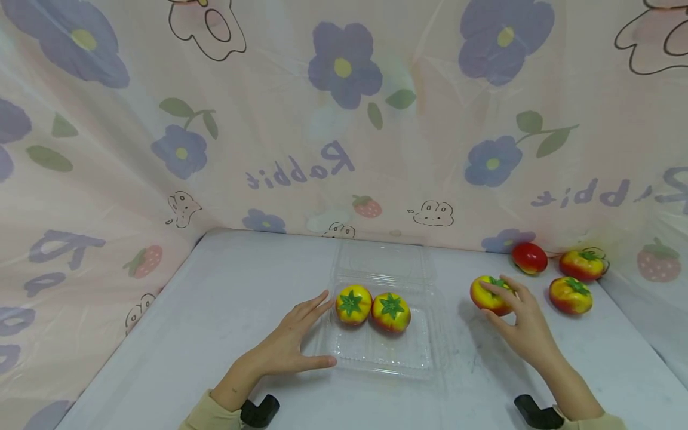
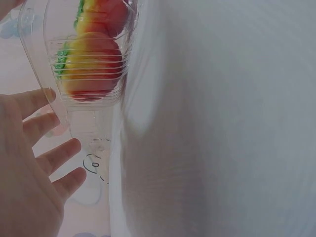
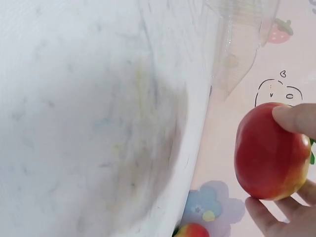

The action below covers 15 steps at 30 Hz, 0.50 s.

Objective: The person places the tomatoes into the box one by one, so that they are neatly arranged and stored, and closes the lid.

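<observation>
Clear plastic box [image 1: 376, 353], lid [image 1: 383, 260] folded back: we find two fruits [image 1: 353, 305] side by side inside. The right hand [image 1: 524, 319] has its grip closed round a third fruit [image 3: 264, 153], above the counter [image 1: 258, 275]. The left hand [image 1: 292, 340], fingers spread, holds nothing at the box's left edge. We judge two placed, one underway, three others [image 1: 570, 295] outstanding at far right.
</observation>
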Tool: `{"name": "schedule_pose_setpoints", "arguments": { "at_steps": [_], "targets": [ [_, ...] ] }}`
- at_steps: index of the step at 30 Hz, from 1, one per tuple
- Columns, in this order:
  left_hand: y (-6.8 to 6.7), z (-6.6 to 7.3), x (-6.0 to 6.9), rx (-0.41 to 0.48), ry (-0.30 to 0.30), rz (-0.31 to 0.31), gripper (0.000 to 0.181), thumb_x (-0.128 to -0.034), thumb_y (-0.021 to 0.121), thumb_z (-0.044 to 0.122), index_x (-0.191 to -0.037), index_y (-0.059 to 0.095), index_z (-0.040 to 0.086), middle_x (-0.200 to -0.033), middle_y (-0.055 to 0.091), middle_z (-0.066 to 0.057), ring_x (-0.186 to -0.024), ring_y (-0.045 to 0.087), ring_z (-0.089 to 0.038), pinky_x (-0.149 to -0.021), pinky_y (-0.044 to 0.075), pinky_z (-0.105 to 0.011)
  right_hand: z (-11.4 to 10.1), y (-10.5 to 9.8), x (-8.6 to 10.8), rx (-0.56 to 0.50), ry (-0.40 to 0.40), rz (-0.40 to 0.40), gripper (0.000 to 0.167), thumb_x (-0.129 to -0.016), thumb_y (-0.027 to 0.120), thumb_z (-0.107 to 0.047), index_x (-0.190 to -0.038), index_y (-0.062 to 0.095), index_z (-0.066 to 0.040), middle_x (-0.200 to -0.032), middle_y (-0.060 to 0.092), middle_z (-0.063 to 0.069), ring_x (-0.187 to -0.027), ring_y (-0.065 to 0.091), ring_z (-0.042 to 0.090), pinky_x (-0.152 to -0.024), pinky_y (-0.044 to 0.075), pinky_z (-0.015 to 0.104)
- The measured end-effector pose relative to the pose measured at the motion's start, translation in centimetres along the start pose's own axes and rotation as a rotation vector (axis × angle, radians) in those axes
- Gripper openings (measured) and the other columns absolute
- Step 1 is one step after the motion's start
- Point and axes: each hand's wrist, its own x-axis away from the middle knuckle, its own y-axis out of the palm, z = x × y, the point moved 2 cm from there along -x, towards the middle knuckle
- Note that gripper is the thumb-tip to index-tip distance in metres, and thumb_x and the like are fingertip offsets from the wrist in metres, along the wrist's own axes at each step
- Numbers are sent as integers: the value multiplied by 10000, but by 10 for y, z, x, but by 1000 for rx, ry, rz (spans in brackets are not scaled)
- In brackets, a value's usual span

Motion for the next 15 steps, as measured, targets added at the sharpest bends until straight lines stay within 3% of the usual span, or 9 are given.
{"name": "schedule_pose_setpoints", "arguments": {
  "at_steps": [15],
  "targets": [
    [1, -1, 0, 10, -2, 4, 959, -763, 689, 609, -1532, 246, 247, -1618, 140, 20, -1429, 238, -314, -1078, 278, -636, -13, 4, 2, 4, -18, -13, 481, -837, 721, -72, -1291, 570, -119, -1398, 379, 299, -1207, 356, 517, -849, 371, 751]
  ]
}}
